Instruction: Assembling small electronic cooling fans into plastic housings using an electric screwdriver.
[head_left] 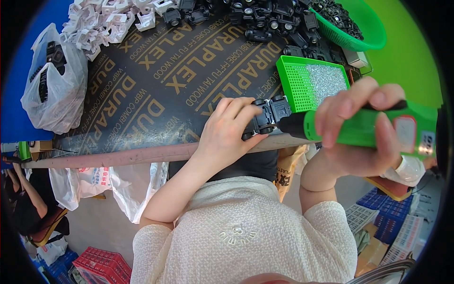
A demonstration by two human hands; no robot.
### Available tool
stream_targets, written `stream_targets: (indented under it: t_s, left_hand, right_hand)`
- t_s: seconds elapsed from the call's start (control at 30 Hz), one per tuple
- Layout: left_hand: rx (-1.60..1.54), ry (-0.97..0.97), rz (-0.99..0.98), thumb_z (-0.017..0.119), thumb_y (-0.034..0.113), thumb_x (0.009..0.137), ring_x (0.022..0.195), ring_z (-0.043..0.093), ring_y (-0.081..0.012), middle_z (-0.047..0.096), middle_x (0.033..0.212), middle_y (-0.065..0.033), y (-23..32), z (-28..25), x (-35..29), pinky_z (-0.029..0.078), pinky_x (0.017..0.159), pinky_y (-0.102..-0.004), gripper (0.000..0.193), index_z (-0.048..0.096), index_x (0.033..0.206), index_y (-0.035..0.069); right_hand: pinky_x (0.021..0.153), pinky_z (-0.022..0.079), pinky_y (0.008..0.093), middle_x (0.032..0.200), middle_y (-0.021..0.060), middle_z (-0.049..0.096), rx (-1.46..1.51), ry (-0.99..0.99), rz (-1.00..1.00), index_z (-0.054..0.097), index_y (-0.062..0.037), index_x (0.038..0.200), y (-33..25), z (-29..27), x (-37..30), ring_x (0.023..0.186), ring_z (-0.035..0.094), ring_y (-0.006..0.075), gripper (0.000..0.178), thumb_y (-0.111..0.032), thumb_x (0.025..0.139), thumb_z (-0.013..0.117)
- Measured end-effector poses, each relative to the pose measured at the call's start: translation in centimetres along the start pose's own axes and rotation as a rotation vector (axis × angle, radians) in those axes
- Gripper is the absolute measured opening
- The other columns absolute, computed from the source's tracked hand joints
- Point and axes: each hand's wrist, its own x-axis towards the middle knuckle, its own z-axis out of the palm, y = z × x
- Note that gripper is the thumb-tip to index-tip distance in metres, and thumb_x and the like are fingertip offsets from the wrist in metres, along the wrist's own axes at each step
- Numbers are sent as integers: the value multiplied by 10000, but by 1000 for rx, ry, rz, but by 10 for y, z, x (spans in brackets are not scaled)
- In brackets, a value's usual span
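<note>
My left hand (pixel 227 125) grips a small black toy car chassis (pixel 279 110) at the table's front edge, fingers over its left end and thumb along the near side. My right hand (pixel 347 158) is wrapped round a green electric screwdriver (pixel 362 127), which lies nearly level and points left. Its black nose (pixel 291 125) reaches the near side of the chassis; whether the bit touches a screw cannot be made out. Just beyond the screwdriver sits a green perforated tray (pixel 291 80) with many small silver screws (pixel 326 83) heaped in its right part.
White plastic parts (pixel 109 23) are piled at the far left, black toy car bodies (pixel 279 19) at the back. A green basket (pixel 373 40) of small black parts stands far right. A clear bag (pixel 56 104) holds black parts on the left. Other people (pixel 35 196) are at both sides.
</note>
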Motion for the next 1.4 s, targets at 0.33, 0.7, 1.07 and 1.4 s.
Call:
stream_targets:
  t_s: [0.33, 0.7, 1.07, 1.4]
  left_hand:
    - [-162, 65, -149, 838, 56, 582, 1039, 547, -324, 587, 1100, -141, 2, -30, -15, 433, 938, -414, 1029, 301, 1458, 126]
    - [-222, 54, -183, 838, 58, 597, 1004, 572, -321, 606, 1066, -135, 0, -27, -17, 445, 912, -416, 993, 320, 1441, 129]
    - [-185, 62, -180, 853, 89, 592, 1017, 570, -326, 609, 1072, -136, -1, -26, -19, 446, 915, -422, 998, 323, 1436, 136]
    - [-89, 48, -155, 869, 168, 593, 1141, 514, -328, 548, 1233, -143, 2, -25, -19, 405, 979, -423, 925, 400, 1389, 127]
  right_hand:
    - [458, 491, 291, 803, 230, 582, -111, 9, 81, 422, 1, 1015, 23, 42, 2, 453, 546, 216, 182, -93, 873, 486]
    - [496, 485, 339, 868, 219, 545, -180, -24, -43, 408, 2, 1086, 4, 31, -6, 508, 531, 219, 218, -92, 894, 448]
    - [517, 501, 327, 838, 210, 568, -218, 0, 92, 415, -19, 1047, 19, 47, -16, 516, 548, 209, 181, -89, 902, 496]
    - [471, 488, 337, 783, 210, 572, -268, 358, -137, 427, -12, 1023, -9, 40, -17, 494, 534, 225, 194, -109, 876, 506]
